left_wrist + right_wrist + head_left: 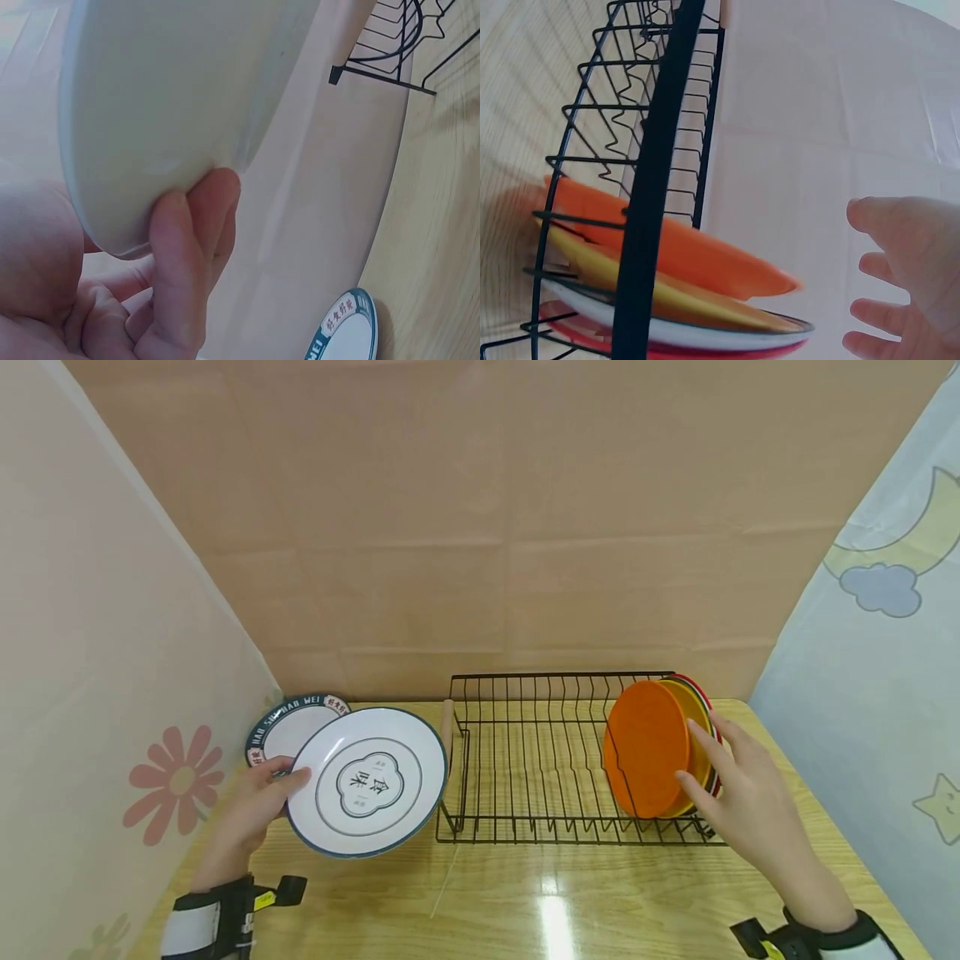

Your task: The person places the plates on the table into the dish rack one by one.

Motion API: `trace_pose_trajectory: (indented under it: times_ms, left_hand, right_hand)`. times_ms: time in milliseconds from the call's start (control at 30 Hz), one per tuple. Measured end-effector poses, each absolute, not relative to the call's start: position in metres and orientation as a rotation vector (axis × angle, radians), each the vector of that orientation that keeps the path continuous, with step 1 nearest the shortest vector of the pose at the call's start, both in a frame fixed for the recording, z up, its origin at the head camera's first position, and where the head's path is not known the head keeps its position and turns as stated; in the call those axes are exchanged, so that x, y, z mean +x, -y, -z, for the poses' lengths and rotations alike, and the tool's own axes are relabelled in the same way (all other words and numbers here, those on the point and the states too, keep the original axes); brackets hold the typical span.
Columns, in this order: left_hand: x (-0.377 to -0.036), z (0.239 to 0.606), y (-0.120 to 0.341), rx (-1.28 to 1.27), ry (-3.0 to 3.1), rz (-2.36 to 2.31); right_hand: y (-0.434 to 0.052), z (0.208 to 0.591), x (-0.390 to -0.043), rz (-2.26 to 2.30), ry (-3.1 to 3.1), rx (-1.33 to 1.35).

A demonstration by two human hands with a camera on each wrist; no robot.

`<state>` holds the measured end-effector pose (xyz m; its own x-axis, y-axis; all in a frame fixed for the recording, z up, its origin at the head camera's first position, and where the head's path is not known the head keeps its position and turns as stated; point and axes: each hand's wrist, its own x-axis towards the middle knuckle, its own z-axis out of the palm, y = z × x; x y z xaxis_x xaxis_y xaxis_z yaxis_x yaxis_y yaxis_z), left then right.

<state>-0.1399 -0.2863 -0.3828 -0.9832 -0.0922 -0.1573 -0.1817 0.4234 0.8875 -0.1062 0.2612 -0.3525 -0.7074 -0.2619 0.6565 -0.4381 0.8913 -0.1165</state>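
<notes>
My left hand (258,802) pinches the rim of a white plate (367,835) with a thin blue edge and a printed emblem, tilted above the table. In the left wrist view the fingers press its pale underside. Behind it a second white plate (298,727) with a dark lettered border is partly covered. My right hand (750,797) hovers beside the plates at the rack's right end, fingers spread and holding nothing. There an orange plate (647,752) leans in front of a yellow plate (682,300), a white plate (705,334) and a red plate (780,351).
A black wire dish rack (517,818) with a wooden handle (447,727) stands on the wood-grain table (600,902). Its slots left of the orange plate show bare wire. A brown paper wall (510,527) rises behind, and patterned panels (885,677) flank both sides.
</notes>
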Motion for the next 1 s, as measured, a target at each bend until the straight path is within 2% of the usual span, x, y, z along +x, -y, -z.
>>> trace_pose_trajectory:
  times_ms: [1000]
  left_hand:
    - [-0.154,0.385,0.223,-0.192,-2.386,-1.859]
  right_hand:
    - [-0.217,0.357,-0.107,-0.420,2.371,0.505]
